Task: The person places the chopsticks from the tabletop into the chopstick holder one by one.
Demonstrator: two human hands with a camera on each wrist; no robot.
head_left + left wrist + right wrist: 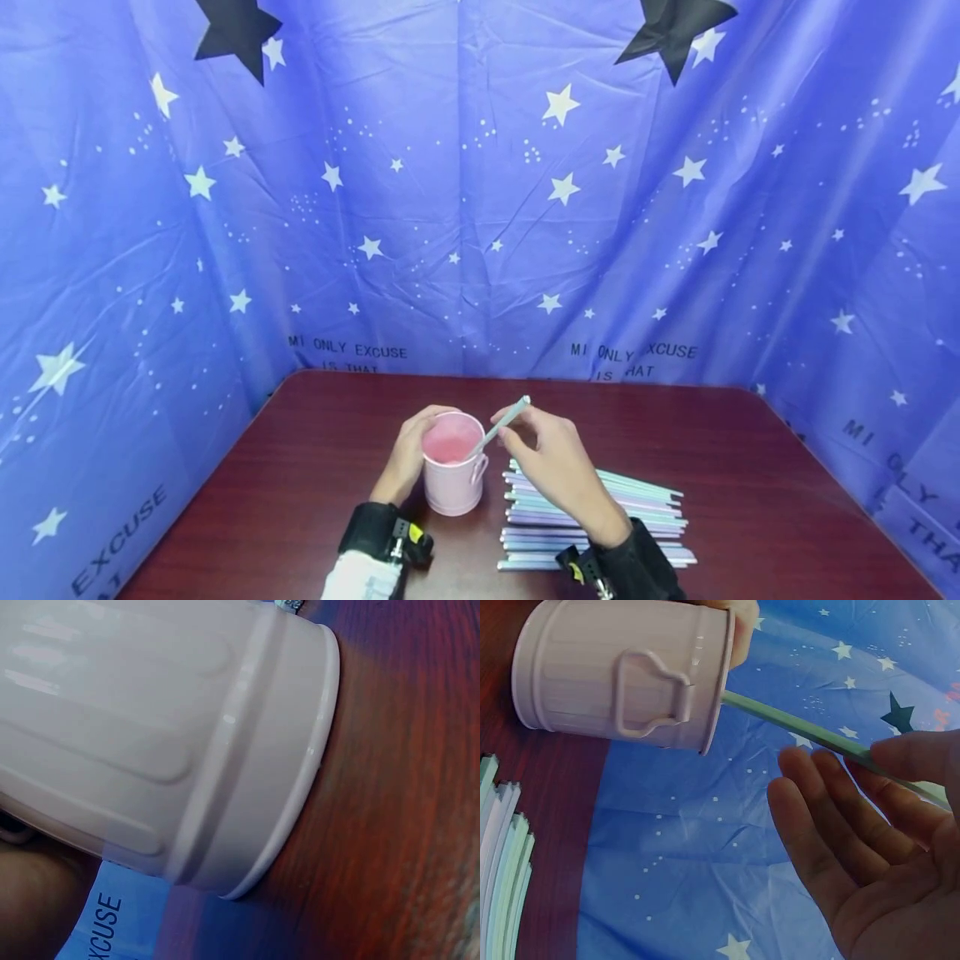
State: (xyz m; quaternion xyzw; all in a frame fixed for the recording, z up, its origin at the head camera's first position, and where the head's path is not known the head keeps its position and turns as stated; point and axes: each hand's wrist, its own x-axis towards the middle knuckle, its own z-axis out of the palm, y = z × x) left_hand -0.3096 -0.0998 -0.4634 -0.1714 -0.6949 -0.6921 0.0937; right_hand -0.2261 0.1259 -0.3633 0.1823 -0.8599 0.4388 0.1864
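Evidently, the left hand grips the upright pink bucket on the table; the right hand pinches a green stick slanting into its mouth (a steeper angle should help).

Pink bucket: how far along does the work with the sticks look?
Done: the pink bucket stands upright on the table, held by the left hand. In hand: the right hand pinches a green stick, its lower end inside the bucket's mouth; no other stick shows in there. Apparently left: releasing that one, then perhaps adding the pastel sticks lying alongside.
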